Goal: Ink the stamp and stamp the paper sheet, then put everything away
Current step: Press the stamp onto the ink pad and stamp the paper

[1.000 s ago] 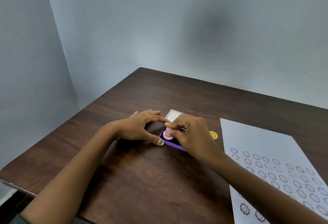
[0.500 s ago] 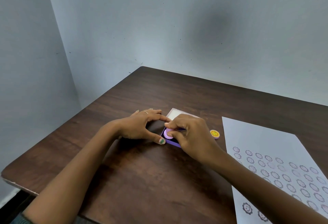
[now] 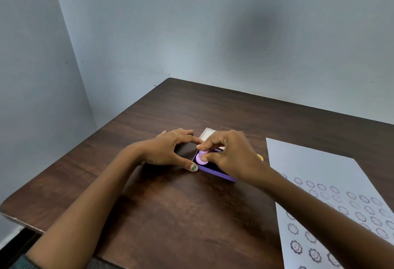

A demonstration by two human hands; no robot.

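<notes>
- Stamp: a small lilac disc, seated on the dark surface of the ink pad at its near-left corner. The right hand pinches it between thumb and fingertips.
- Left hand: spread, thumb and forefinger bracketing the pad's left edge. It grips nothing; it steadies the pad on the table.
- Risk, uneven inking: the stamp sits close to the pad's rim. If it tilts or overhangs the frame, part of the face will likely stay dry and print patchy.
- Risk, pad lift: on withdrawal the stamp may stick and drag the pad upward. The left hand should hold the frame down.
- Risk, smeared fingers: the right fingertips lie just above the inked surface. Contact would carry ink onto the sheet.
- Risk, overprinting: the sheet lies to the right, well apart from the pad, and bears rows of prints, some faint. A careless placement could overlap an existing print.
- Risk, knocked item: a small yellow disc lies just behind the right hand, mostly hidden. A sideways sweep toward the sheet could push it.
- White lid: behind the pad, partly hidden; whether it is hinged to the pad cannot be told.
</notes>
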